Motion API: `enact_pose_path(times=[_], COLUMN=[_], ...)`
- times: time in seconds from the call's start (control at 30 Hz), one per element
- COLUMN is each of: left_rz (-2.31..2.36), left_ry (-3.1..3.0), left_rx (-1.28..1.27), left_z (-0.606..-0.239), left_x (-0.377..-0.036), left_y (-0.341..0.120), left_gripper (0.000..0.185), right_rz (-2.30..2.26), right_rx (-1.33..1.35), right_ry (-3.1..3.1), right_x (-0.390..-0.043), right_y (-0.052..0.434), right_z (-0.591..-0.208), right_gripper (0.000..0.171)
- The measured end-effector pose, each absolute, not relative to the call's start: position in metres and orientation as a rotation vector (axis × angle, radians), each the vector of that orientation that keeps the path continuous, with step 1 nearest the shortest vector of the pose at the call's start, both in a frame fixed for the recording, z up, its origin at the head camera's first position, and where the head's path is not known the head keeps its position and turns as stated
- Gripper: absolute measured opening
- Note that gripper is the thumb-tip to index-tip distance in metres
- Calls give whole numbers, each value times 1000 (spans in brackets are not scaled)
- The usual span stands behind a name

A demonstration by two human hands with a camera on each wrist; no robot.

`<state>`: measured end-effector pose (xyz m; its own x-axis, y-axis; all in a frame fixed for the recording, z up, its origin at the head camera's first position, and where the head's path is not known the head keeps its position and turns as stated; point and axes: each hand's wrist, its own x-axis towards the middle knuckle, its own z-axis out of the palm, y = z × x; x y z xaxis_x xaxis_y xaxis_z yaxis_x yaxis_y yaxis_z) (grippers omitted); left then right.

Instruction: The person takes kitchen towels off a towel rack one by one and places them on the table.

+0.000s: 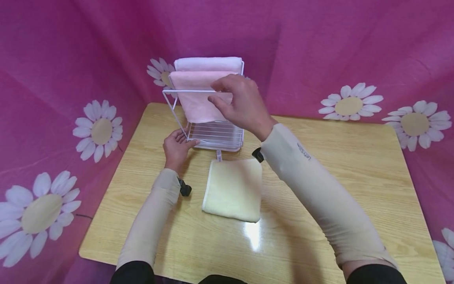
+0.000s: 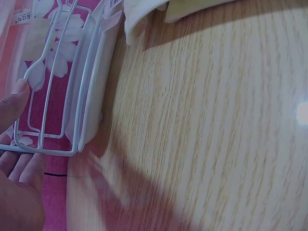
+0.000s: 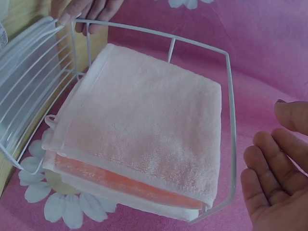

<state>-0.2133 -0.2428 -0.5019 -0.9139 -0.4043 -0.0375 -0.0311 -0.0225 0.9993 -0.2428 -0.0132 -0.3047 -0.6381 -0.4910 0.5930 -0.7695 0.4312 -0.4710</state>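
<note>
A white wire rack [image 1: 216,136] stands at the back centre of the wooden table [image 1: 337,157]. A pink towel [image 1: 196,104] hangs folded inside it, with a paler lilac towel [image 1: 207,64] behind. My left hand [image 1: 182,144] grips the rack's lower left corner. In the left wrist view the thumb [image 2: 19,94] lies on the rack's wire [image 2: 89,82] and the fingers lie under the frame. My right hand [image 1: 227,96] hovers with relaxed fingers just in front of the top rail and holds nothing. Its empty palm [image 3: 269,192] is beside the rack's rail [image 3: 230,106] and the pink towel [image 3: 144,125].
A folded cream towel [image 1: 234,189] lies flat on the table in front of the rack, between my forearms. Pink cloth with white daisies [image 1: 349,104] walls in the table on three sides. Bare wood stretches to the right [image 2: 216,120].
</note>
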Motion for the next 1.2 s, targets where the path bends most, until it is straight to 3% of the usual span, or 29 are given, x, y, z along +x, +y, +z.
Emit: enact_pose_path(times=[1.2], left_rz=[-2028], left_ry=[-1967], left_rx=[414], left_z=[-507], left_x=[-217], left_y=[-244], left_gripper=[58], right_rz=[895], right_rx=[925], right_ry=[-2695], right_x=[-295], right_y=[-48], right_z=[-281], right_gripper=[28])
